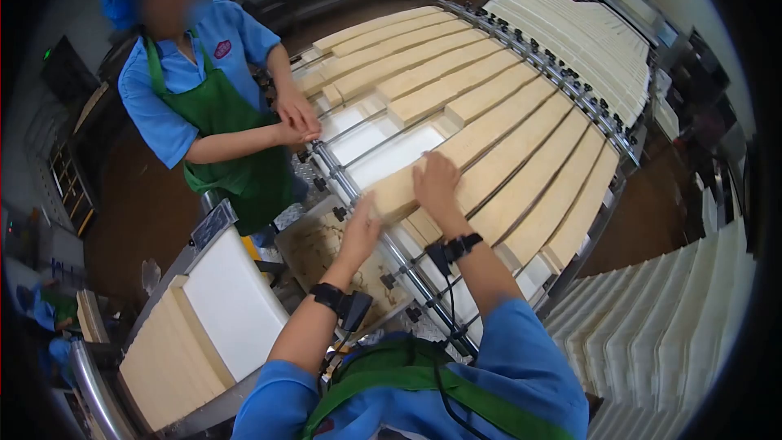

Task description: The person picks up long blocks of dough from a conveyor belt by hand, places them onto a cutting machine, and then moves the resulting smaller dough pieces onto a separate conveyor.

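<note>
A long pale yellow strip [497, 130], thick and layered-looking, runs lengthwise along a conveyor lane, its near end reaching the metal roller bar. My right hand [437, 185] lies on top of this strip near that end, fingers spread. My left hand [358, 234] is held at the strip's near end, just over the bar, with its fingers stretched out and slightly blurred. Similar strips [529, 171] lie side by side in the lanes on both sides. White belt [399, 151] shows between the shorter ones. Dark bands with small devices circle both my wrists.
Across the conveyor a person in a green apron [228, 114] has both hands at the bar [334, 167]. Below the bar sits a bin [326, 257] with scraps. At lower left a white belt [236, 301] carries a wide pale sheet [175, 358]. White stacked trays [660, 318] stand at right.
</note>
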{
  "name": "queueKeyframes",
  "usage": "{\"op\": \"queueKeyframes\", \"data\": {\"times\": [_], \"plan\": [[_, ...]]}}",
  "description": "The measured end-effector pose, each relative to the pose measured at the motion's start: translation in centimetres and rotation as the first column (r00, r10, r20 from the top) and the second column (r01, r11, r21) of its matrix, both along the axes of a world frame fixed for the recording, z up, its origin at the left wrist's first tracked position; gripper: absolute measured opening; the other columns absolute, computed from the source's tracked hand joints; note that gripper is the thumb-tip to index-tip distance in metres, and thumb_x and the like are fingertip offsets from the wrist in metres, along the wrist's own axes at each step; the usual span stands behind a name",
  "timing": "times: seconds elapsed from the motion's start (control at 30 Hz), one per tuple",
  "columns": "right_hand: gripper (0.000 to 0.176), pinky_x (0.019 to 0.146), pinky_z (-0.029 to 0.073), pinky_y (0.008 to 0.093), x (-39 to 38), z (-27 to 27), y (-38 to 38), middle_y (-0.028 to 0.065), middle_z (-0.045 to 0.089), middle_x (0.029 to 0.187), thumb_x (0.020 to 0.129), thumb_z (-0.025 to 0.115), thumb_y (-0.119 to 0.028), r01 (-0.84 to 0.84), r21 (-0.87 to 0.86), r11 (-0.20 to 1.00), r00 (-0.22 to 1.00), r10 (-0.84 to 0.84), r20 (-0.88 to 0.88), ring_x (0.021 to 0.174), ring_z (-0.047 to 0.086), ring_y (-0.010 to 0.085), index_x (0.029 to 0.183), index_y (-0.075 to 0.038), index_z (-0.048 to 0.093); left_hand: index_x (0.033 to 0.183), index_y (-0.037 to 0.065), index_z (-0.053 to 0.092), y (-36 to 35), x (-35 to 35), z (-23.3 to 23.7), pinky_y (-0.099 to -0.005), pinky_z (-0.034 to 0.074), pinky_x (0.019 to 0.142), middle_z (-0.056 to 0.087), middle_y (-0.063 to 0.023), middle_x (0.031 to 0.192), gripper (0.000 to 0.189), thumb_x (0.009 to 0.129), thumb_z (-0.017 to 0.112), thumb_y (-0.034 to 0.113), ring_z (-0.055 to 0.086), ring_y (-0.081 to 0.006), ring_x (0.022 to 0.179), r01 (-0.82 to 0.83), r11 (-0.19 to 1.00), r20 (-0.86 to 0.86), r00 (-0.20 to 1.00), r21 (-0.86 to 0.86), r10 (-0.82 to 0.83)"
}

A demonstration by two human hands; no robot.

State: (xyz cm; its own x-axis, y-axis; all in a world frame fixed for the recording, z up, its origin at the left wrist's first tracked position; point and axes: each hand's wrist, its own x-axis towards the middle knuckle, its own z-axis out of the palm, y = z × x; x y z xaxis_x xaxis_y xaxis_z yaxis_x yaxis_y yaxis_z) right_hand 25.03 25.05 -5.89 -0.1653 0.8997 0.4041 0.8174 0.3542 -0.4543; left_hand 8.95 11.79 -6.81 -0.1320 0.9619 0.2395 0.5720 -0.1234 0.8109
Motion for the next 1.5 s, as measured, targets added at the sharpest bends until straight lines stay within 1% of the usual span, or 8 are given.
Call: {"op": "queueKeyframes", "data": {"times": [0.03, 0.13, 0.37, 0.5, 0.9, 1.1, 1.37, 1.5], "plan": [[0.037, 0.094, 0.03, 0.0506, -1.0, 1.1, -1.5, 0.0146, 0.051, 0.122, 0.084, 0.056, -0.025, -0.19, -0.032, 0.981, 0.971, 0.183, -0.154, 0.117, 0.043, 0.0339, 0.115, -0.005, 0.054, 0.14, 0.004, 0.033, 0.1, 0.3, 0.1, -0.0299, 0.045, 0.081, 0.05, -0.0205, 0.13, 0.057, 0.088, 0.055, 0.008, 0.056, -0.0217, 0.088, -0.035, 0.999, -0.027, 0.999, -0.017, 0.034], [0.027, 0.093, 0.032, 0.0475, -3.8, 3.2, -6.2, 0.0134, 0.052, 0.123, 0.081, 0.056, -0.018, -0.514, 0.168, 0.841, 0.852, 0.523, -0.012, 0.113, 0.046, 0.0325, 0.107, -0.009, 0.06, 0.14, 0.006, 0.033, -0.6, 0.1, 0.1, -0.0294, 0.045, 0.078, 0.049, -0.0184, 0.127, 0.059, 0.085, 0.051, 0.004, 0.054, -0.0194, 0.086, -0.097, 0.991, 0.242, 0.963, -0.09, 0.116], [0.036, 0.096, 0.031, 0.0479, -5.5, 1.5, -7.0, 0.0123, 0.043, 0.138, 0.068, 0.062, -0.007, -0.488, 0.128, 0.863, 0.827, 0.411, 0.383, 0.119, 0.043, 0.0337, 0.102, -0.016, 0.07, 0.135, 0.003, 0.035, -6.8, -2.7, 1.0, -0.0318, 0.039, 0.095, 0.047, -0.0185, 0.13, 0.056, 0.08, 0.047, 0.001, 0.046, -0.0281, 0.12, -0.404, 0.91, 0.334, 0.848, -0.094, 0.412], [0.029, 0.093, 0.035, 0.0435, -6.6, 0.9, -6.4, 0.0171, 0.043, 0.137, 0.065, 0.061, -0.005, -0.528, 0.14, 0.838, 0.835, 0.481, 0.268, 0.111, 0.049, 0.0325, 0.09, -0.013, 0.073, 0.134, 0.004, 0.037, -11.1, -4.7, -1.8, -0.0286, 0.043, 0.084, 0.05, -0.0137, 0.119, 0.055, 0.081, 0.051, -0.001, 0.052, -0.0216, 0.102, -0.583, 0.809, 0.272, 0.793, 0.075, 0.546], [0.015, 0.099, 0.031, 0.0505, -6.7, -0.8, -6.1, 0.008, 0.042, 0.139, 0.079, 0.066, -0.018, -0.205, -0.021, 0.979, 0.883, 0.194, 0.427, 0.121, 0.044, 0.0281, 0.092, -0.018, 0.073, 0.129, 0.005, 0.041, -26.5, -7.6, -0.3, -0.0251, 0.047, 0.073, 0.054, -0.008, 0.103, 0.044, 0.086, 0.049, 0.0, 0.057, -0.0129, 0.082, -0.679, 0.725, 0.519, 0.58, -0.119, 0.628], [0.02, 0.099, 0.032, 0.0459, -8.6, 0.9, -11.2, 0.0178, 0.049, 0.131, 0.077, 0.061, -0.017, -0.539, -0.013, 0.842, 0.794, 0.514, 0.324, 0.121, 0.044, 0.0334, 0.095, -0.013, 0.069, 0.124, 0.005, 0.044, -37.2, -10.2, -0.9, -0.0236, 0.046, 0.072, 0.054, -0.006, 0.101, 0.037, 0.087, 0.047, 0.001, 0.056, -0.0122, 0.083, -0.838, 0.512, 0.55, 0.341, -0.19, 0.762], [0.022, 0.097, 0.036, 0.0449, -15.5, -0.2, -23.6, 0.0191, 0.055, 0.121, 0.073, 0.065, -0.01, -0.837, -0.132, 0.531, 0.497, 0.838, 0.225, 0.114, 0.049, 0.0351, 0.095, -0.008, 0.068, 0.118, 0.0, 0.047, -45.2, -13.5, -3.4, -0.0312, 0.045, 0.072, 0.052, -0.0118, 0.1, 0.036, 0.084, 0.055, 0.007, 0.052, -0.0196, 0.087, -0.984, 0.014, 0.268, -0.034, -0.175, 0.963], [0.023, 0.1, 0.033, 0.0445, -21.6, -2.7, -27.6, 0.0188, 0.052, 0.124, 0.077, 0.063, -0.017, -0.904, -0.246, 0.349, 0.353, 0.935, 0.029, 0.117, 0.044, 0.0362, 0.098, -0.008, 0.067, 0.121, -0.006, 0.042, -46.3, -14.6, -5.0, -0.0391, 0.04, 0.087, 0.044, -0.0234, 0.112, 0.051, 0.079, 0.064, 0.014, 0.045, -0.0333, 0.103, -0.984, 0.035, -0.031, 0.04, -0.175, 0.999]]}}
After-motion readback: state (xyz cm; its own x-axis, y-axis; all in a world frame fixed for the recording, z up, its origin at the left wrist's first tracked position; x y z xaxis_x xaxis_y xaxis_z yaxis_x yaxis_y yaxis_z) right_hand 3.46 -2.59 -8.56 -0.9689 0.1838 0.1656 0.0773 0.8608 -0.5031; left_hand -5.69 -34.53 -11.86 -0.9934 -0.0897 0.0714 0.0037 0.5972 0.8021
